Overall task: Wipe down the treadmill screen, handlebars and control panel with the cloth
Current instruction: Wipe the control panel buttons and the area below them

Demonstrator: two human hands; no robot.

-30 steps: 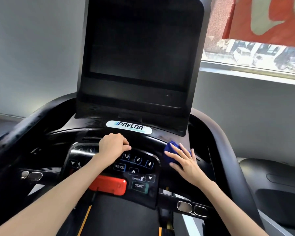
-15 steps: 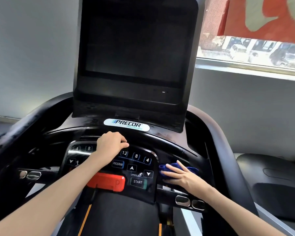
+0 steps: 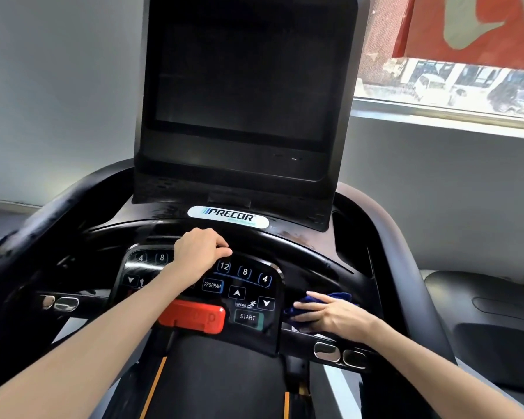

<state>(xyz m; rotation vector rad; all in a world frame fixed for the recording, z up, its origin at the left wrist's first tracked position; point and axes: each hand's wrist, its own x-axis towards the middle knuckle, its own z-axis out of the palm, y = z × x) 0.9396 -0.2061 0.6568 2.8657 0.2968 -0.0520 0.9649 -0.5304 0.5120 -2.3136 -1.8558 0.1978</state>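
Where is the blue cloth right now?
In the head view the blue cloth lies low on the right, under the right hand, just right of the START button.

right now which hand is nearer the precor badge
Left. The left hand grips the handlebar just below the Precor badge; the right hand is lower right, pressing the cloth.

The control panel is a glossy black tilted pad with numbered keys, arrow keys, PROGRAM and START buttons and a red stop bar at its lower left; the left grip curls over its top edge. Above it stands the dark, switched-off screen. The black handlebars with metal sensor pads run out from both its sides. Just right of it, the bunched dark blue cloth lies pressed under the right grip.
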